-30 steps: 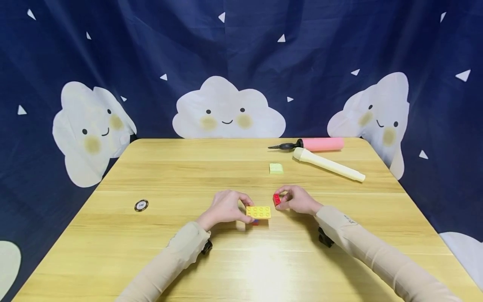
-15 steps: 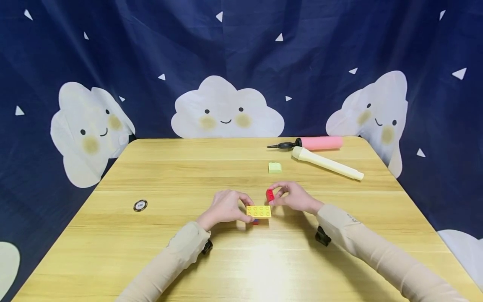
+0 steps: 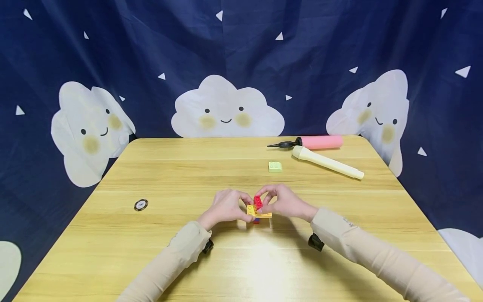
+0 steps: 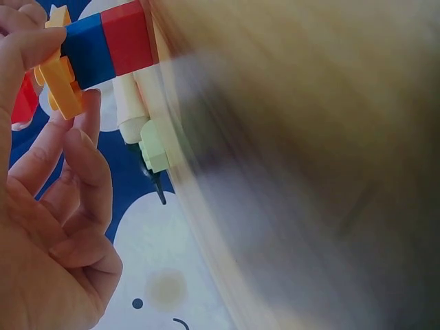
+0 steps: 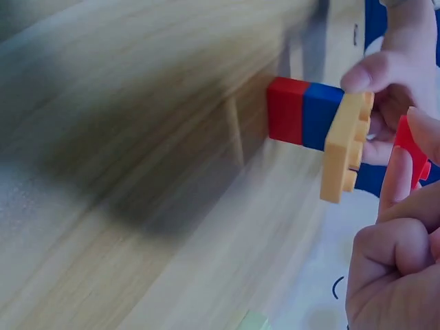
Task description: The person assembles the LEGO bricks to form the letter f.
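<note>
A small stack stands on the table: a red brick (image 5: 287,110) at the bottom, a blue brick (image 5: 322,115) on it, and a thin yellow brick (image 5: 338,151) lying wider across the top. My left hand (image 3: 226,206) pinches the yellow brick at its left end, thumb on the near side and fingers on the far side. Between the thumb and fingers of my right hand (image 3: 284,202) is a second red brick (image 3: 258,202), tilted. It is held just above the yellow brick's studs, and in the right wrist view a gap shows between them.
Behind the hands lies a pale green brick (image 3: 275,167). Farther back are a cream microphone-shaped stick (image 3: 328,163) and a pink hand pump (image 3: 320,142) with a black nozzle. A round black-and-white chip (image 3: 141,204) lies at the left of the wooden table (image 3: 181,167).
My right hand has carried its red brick leftward, from beside the stack to over the yellow brick. The left hand keeps its pinch on the yellow brick and has barely moved.
</note>
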Motion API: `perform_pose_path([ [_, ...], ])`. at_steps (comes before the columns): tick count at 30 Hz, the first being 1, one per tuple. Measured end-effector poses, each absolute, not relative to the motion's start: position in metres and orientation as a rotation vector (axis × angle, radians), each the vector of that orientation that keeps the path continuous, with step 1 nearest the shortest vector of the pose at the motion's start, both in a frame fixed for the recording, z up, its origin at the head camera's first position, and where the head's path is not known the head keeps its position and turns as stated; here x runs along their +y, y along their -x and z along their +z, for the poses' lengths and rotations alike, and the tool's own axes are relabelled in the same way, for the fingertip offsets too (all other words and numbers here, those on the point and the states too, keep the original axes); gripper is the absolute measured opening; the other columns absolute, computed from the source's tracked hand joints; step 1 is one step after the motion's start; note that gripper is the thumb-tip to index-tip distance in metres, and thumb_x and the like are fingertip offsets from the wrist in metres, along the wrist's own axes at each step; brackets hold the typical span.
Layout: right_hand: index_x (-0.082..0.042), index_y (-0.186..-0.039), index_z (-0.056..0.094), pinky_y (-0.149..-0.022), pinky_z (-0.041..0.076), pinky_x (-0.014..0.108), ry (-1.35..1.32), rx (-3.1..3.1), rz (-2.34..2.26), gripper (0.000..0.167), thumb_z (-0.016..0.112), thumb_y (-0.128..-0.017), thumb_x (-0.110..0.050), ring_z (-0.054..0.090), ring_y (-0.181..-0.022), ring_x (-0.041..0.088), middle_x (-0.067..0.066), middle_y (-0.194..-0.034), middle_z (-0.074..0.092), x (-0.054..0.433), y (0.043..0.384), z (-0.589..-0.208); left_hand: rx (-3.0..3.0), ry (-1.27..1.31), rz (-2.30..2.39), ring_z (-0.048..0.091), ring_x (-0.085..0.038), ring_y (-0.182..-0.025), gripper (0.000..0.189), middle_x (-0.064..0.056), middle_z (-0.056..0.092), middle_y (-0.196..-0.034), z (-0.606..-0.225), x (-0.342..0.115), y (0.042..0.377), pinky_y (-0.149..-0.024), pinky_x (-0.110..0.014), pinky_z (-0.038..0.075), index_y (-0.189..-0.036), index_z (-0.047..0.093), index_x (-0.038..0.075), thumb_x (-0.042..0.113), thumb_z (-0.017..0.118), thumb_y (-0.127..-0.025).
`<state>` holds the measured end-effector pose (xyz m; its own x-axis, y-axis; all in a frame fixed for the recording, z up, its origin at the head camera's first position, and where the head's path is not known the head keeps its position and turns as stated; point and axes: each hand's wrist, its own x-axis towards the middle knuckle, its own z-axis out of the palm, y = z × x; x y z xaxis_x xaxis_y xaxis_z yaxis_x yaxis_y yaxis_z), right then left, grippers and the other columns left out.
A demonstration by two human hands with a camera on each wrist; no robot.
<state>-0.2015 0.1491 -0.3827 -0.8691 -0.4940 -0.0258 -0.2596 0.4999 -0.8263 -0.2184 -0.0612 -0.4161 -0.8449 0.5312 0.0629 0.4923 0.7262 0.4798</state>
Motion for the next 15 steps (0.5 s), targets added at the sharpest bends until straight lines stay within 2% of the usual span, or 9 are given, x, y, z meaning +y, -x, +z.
perform_pose_path([
  [5, -0.007, -0.103, 0.067, -0.075, 0.043, 0.032, 0.616, 2.508, -1.294, 0.033, 0.08, -0.073, -0.013, 0.059, -0.077, 0.012, 0.0, -0.074, 0.066, 0.1467, 0.1959, -0.385, 2.845, -0.845, 0.757, 0.038, -0.004, -0.055, 0.029, 0.024, 0.067, -0.081, -0.4157, -0.0611, 0.2182, -0.058, -0.028, 0.036, -0.087, 0.072, 0.033, 0.044, 0.078, -0.06],
  [15, -0.009, -0.101, 0.068, -0.062, 0.04, 0.028, 0.565, 2.56, -1.255, 0.033, 0.081, -0.072, -0.016, 0.056, -0.077, 0.018, 0.0, -0.075, 0.064, 0.1437, 0.1912, -0.389, 2.856, -0.862, 0.744, 0.037, -0.003, -0.054, 0.031, 0.023, 0.068, -0.081, -0.4153, -0.0615, 0.2175, -0.056, -0.026, 0.036, -0.088, 0.073, 0.033, 0.044, 0.078, -0.06],
])
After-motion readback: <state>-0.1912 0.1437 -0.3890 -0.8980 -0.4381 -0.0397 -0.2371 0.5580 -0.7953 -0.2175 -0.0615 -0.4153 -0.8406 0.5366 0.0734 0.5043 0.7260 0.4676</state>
